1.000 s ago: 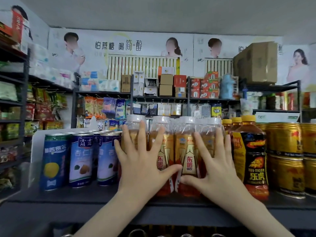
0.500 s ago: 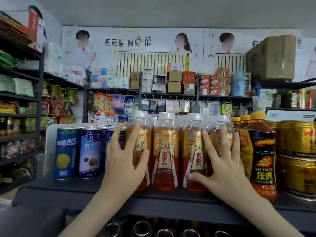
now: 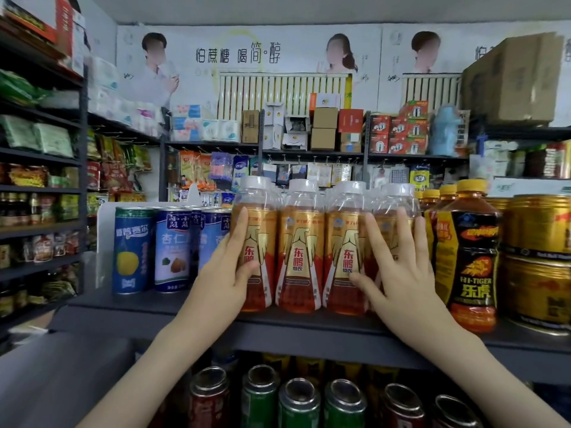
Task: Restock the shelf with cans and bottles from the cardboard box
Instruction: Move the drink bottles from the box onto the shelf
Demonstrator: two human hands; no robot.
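**Bottle row bracketed by both hands, squaring-up step**

- Bottle row [image 3: 302, 242]: orange-gold labels, white caps, four across at the front, more caps behind. All upright, long axis vertical. The row stands at the front edge of the shelf [image 3: 309, 330] and runs left to right.
- Left hand [image 3: 227, 273]: wrapped on the left end bottle [image 3: 262, 239], thumb across the front label, fingers round its left flank. Most of the fingers are hidden behind the bottle.
- Right hand [image 3: 398, 273]: flat and spread, fingers straight up the front of the right end bottle [image 3: 397, 196], thumb tip on its neighbour's lower label. It presses and does not grip.
- Key relation: the row lies dead ahead of both palms, between them. Each hand is nearest its own end. My read is that any push goes away from the person, deeper onto the shelf, or inward to close gaps.
- Risk, as a judgement: tall narrow bottles pushed high up may tip, so lower contact is safer.
- Left of the row: blue cans [image 3: 173, 248], touching or just beside it.
- Right of the row: dark Hi-Tiger bottle [image 3: 472, 261], then gold cans [image 3: 537, 257].
- Below the row: can tops [image 3: 296, 400] on the next shelf down.
- High to the right of the row: a cardboard box [image 3: 513, 78]. Cannot tell if it is the supply box.
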